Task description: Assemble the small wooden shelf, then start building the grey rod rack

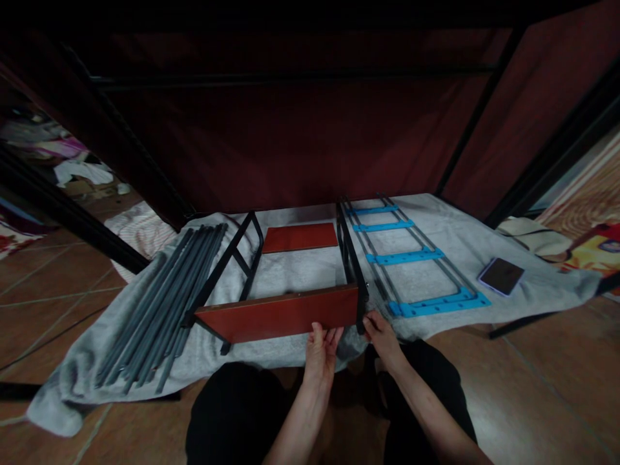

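Note:
A small rack lies on the grey cloth, with black metal side frames (241, 248) joined by a reddish-brown board (285, 314) across the near side. A second reddish-brown board (300, 237) sits at the far side, between the frames. My left hand (323, 349) holds the lower edge of the near board, close to its right end. At the outer side of the right black frame (353, 258), near its lower corner, my right hand (382, 336) has its fingers pinched together. Whatever is between those fingertips is too small to make out.
Several grey metal tubes (159, 303) lie left of the rack on the cloth (295, 274). Thin rods with blue plastic brackets (404, 257) lie to the right, then a phone (501, 276). Black bars and a dark red fabric panel (300, 142) rise behind.

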Available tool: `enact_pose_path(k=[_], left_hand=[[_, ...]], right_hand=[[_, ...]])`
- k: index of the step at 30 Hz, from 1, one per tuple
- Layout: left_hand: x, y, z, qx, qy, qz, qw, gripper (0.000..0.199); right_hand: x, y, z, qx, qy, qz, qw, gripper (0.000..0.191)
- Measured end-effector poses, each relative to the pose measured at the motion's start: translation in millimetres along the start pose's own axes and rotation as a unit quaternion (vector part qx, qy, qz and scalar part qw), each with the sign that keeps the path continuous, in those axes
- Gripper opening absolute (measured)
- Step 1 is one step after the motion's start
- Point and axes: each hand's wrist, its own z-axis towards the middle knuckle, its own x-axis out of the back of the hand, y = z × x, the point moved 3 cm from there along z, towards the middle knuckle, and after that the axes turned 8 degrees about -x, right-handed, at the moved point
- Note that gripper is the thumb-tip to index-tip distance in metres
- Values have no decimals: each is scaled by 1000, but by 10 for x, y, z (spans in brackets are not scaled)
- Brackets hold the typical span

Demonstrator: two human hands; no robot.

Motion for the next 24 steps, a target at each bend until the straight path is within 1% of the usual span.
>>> enact_pose_path(k=[4, 9, 14, 16, 19, 21, 24], left_hand=[[-24, -5, 7, 0, -5, 6, 1000, 19], [17, 0, 30, -13, 4, -7, 1000, 22], [34, -9, 45, -10, 10, -14, 1000, 22], [32, -14, 51, -11, 8, -16, 1000, 22], [31, -24, 58, -10, 8, -20, 1000, 21], [33, -30, 60, -9, 12, -23, 1000, 19], [32, -31, 61, -12, 12, -19, 1000, 19]], right_hand=[[29, -12, 6, 0, 15, -28, 999, 33], [20, -56, -3, 13, 9, -85, 996, 40], [9, -123, -28, -14, 9, -97, 995, 46], [5, -115, -38, -29, 9, -78, 997, 44], [4, -55, -42, -44, 18, -16, 999, 35], [-4, -17, -33, -24, 13, 7, 1000, 29], [-18, 9, -11, 15, -1, -26, 1000, 24]])
